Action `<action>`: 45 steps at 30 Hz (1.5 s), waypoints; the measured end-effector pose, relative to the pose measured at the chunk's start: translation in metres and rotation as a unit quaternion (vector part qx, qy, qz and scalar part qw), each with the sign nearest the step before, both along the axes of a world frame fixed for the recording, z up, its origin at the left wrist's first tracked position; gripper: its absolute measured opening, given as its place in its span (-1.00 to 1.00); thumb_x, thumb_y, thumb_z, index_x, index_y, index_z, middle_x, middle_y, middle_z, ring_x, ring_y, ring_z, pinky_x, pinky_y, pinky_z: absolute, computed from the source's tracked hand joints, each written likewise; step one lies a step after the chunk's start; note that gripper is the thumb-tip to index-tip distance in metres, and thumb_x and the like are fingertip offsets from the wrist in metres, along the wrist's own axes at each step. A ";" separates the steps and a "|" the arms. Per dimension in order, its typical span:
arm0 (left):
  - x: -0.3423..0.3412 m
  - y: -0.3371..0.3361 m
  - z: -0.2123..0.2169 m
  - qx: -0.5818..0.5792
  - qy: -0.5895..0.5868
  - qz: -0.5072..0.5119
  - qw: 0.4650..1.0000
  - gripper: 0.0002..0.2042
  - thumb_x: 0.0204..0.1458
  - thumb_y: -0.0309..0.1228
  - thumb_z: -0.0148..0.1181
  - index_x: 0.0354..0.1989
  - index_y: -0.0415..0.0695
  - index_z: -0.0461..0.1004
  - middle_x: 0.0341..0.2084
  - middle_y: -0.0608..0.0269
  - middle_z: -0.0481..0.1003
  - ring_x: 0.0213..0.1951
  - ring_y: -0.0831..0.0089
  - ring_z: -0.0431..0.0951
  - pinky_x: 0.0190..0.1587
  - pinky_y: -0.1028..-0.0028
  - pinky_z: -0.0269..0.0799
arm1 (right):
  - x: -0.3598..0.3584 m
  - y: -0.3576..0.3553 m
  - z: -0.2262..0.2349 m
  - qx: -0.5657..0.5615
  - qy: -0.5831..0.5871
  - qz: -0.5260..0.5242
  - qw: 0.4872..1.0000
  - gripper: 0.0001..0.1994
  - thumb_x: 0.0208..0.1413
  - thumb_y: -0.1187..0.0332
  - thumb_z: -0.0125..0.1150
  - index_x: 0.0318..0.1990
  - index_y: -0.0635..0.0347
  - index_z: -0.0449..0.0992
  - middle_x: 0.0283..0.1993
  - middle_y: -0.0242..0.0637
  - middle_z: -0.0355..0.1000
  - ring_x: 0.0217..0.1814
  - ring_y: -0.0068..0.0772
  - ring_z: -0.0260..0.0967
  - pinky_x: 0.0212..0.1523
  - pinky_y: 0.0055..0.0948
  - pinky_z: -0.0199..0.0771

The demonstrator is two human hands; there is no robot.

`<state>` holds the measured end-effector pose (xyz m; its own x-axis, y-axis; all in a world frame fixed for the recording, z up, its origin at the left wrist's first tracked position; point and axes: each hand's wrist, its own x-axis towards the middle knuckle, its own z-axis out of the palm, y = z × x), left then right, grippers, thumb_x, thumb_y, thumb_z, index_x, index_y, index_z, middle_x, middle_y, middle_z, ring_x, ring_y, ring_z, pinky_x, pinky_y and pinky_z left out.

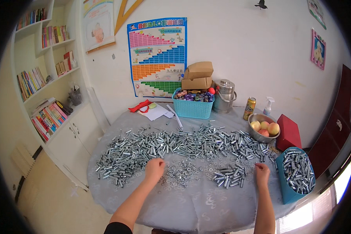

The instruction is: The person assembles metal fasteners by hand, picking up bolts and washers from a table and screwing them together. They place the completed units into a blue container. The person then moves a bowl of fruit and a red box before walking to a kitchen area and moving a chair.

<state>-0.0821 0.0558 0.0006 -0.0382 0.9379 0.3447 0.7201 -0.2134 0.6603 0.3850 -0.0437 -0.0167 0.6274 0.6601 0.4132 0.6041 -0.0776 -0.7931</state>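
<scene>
My left hand point(155, 169) is closed, its fingers curled at the front edge of a long heap of silvery bolts and metal sleeves point(124, 152). Just to its right lies a patch of small nuts and washers point(179, 173). My right hand point(262, 173) is pinched shut beside a smaller pile of metal sleeves point(228, 177), between that pile and a teal basket point(288, 191) filled with assembled-looking metal anchors point(298, 171). Whatever either hand holds is too small or hidden to make out.
On the grey-covered table point(171, 212), a blue basket point(193, 109) of small packets stands at the back beside a metal pot point(224, 97). Farther right are a can point(250, 108), a spray bottle point(268, 106), a fruit bowl point(275, 137) and a red box point(288, 132).
</scene>
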 end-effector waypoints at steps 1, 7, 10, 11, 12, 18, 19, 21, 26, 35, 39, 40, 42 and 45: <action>-0.008 0.008 -0.003 -0.006 0.035 0.028 0.999 -0.88 -0.14 -0.37 0.23 -0.48 -0.14 0.54 -0.52 0.12 0.52 -0.43 0.16 0.52 -0.39 0.27 0.40 | -0.008 0.004 -0.001 0.007 0.027 0.025 0.999 -0.89 -0.11 0.53 0.20 -0.37 0.29 0.56 -0.38 -0.26 0.49 -0.41 -0.49 0.40 -0.36 -0.52 0.38; -0.012 0.033 -0.017 -0.066 0.097 0.069 0.991 -0.72 -0.27 -0.19 0.33 -0.55 -0.17 0.53 -0.54 0.05 0.52 -0.45 0.11 0.52 -0.39 0.25 0.41 | -0.076 0.013 0.015 0.059 0.070 0.150 0.984 -0.89 -0.10 0.53 0.22 -0.35 0.25 0.57 -0.38 -0.32 0.50 -0.37 -0.56 0.38 -0.34 -0.58 0.37; -0.010 0.044 -0.020 -0.104 0.114 0.108 0.982 -0.72 -0.31 -0.22 0.32 -0.57 -0.21 0.53 -0.54 0.02 0.52 -0.46 0.10 0.52 -0.39 0.26 0.43 | -0.107 0.016 0.017 0.051 0.092 0.201 0.974 -0.89 -0.11 0.53 0.25 -0.36 0.23 0.57 -0.35 -0.32 0.50 -0.32 -0.55 0.39 -0.30 -0.58 0.36; -0.015 0.051 -0.027 -0.113 0.109 0.118 0.981 -0.73 -0.32 -0.23 0.31 -0.57 -0.22 0.53 -0.54 0.02 0.52 -0.48 0.09 0.52 -0.40 0.27 0.43 | -0.118 0.017 0.017 0.046 0.100 0.220 0.969 -0.90 -0.11 0.53 0.25 -0.37 0.23 0.58 -0.33 -0.33 0.50 -0.30 -0.57 0.39 -0.29 -0.59 0.36; -0.014 0.054 -0.027 -0.122 0.105 0.123 0.979 -0.73 -0.33 -0.25 0.30 -0.58 -0.23 0.53 -0.54 0.01 0.52 -0.49 0.09 0.52 -0.40 0.28 0.44 | -0.128 0.016 0.020 0.017 0.126 0.235 0.964 -0.87 -0.10 0.53 0.25 -0.33 0.23 0.57 -0.31 -0.33 0.50 -0.29 -0.57 0.39 -0.27 -0.59 0.37; 0.007 0.021 0.003 -0.210 -0.324 -0.062 0.920 -0.82 -0.18 -0.41 0.24 -0.44 -0.27 0.51 -0.51 0.08 0.54 -0.59 0.45 0.51 -0.51 0.44 0.48 | -0.179 0.017 0.020 0.042 0.334 0.369 0.867 -0.67 -0.01 0.52 0.22 -0.04 0.21 0.42 -0.20 -0.30 0.47 -0.19 -0.53 0.41 -0.15 -0.56 0.40; 0.010 0.004 0.015 -0.236 -0.413 -0.092 0.875 -0.83 -0.13 -0.44 0.23 -0.39 -0.28 0.50 -0.50 0.09 0.54 -0.58 0.49 0.50 -0.52 0.47 0.49 | -0.190 0.018 0.024 0.036 0.363 0.387 0.847 -0.65 0.00 0.53 0.21 -0.01 0.21 0.39 -0.19 -0.28 0.47 -0.17 -0.50 0.41 -0.13 -0.55 0.41; 0.025 -0.020 0.027 -0.233 -0.468 -0.153 0.839 -0.86 0.00 -0.51 0.13 -0.28 -0.31 0.45 -0.46 0.09 0.53 -0.58 0.51 0.49 -0.55 0.54 0.49 | -0.200 0.015 0.031 0.033 0.413 0.401 0.817 -0.63 0.01 0.54 0.19 0.02 0.23 0.35 -0.18 -0.26 0.46 -0.15 -0.47 0.42 -0.12 -0.52 0.43; 0.063 -0.053 0.030 -0.249 -0.525 -0.201 0.788 -0.84 0.03 -0.50 0.14 -0.25 -0.32 0.45 -0.47 0.07 0.52 -0.60 0.52 0.48 -0.56 0.53 0.48 | -0.203 0.007 0.028 0.036 0.466 0.402 0.787 -0.68 0.05 0.57 0.12 0.00 0.25 0.33 -0.12 -0.14 0.46 -0.18 -0.37 0.45 -0.12 -0.44 0.47; 0.073 -0.062 0.012 -0.263 -0.519 -0.243 0.776 -0.83 0.06 -0.45 0.12 -0.24 -0.30 0.46 -0.52 0.13 0.50 -0.64 0.52 0.46 -0.59 0.54 0.44 | -0.205 0.006 0.018 0.075 0.475 0.391 0.785 -0.79 0.03 0.61 0.12 -0.17 0.24 0.33 -0.15 -0.10 0.46 -0.17 -0.39 0.44 -0.11 -0.45 0.48; 0.073 -0.064 0.011 -0.276 -0.518 -0.242 0.772 -0.82 0.07 -0.43 0.11 -0.25 -0.30 0.45 -0.52 0.13 0.50 -0.64 0.53 0.46 -0.60 0.53 0.44 | -0.212 0.006 0.019 0.074 0.459 0.401 0.789 -0.79 0.03 0.62 0.12 -0.18 0.24 0.32 -0.13 -0.10 0.44 -0.13 -0.38 0.42 -0.07 -0.41 0.48; 0.073 -0.064 0.011 -0.276 -0.520 -0.240 0.772 -0.82 0.08 -0.43 0.11 -0.25 -0.31 0.45 -0.52 0.13 0.50 -0.63 0.53 0.46 -0.60 0.53 0.44 | -0.213 0.005 0.019 0.074 0.457 0.401 0.790 -0.80 0.03 0.62 0.11 -0.18 0.23 0.32 -0.13 -0.10 0.44 -0.13 -0.38 0.42 -0.07 -0.41 0.48; 0.074 -0.066 0.012 -0.280 -0.524 -0.237 0.769 -0.82 0.08 -0.42 0.10 -0.26 -0.30 0.44 -0.53 0.13 0.50 -0.63 0.52 0.46 -0.61 0.53 0.44 | -0.213 0.005 0.019 0.072 0.457 0.404 0.789 -0.79 0.04 0.62 0.11 -0.18 0.23 0.31 -0.11 -0.10 0.44 -0.11 -0.39 0.41 -0.05 -0.41 0.47; 0.074 -0.067 0.014 -0.286 -0.525 -0.235 0.766 -0.82 0.09 -0.41 0.10 -0.27 -0.29 0.45 -0.53 0.13 0.49 -0.63 0.49 0.46 -0.62 0.53 0.42 | -0.212 0.005 0.019 0.064 0.464 0.411 0.782 -0.78 0.03 0.61 0.12 -0.17 0.23 0.30 -0.09 -0.11 0.43 -0.09 -0.40 0.40 -0.04 -0.43 0.44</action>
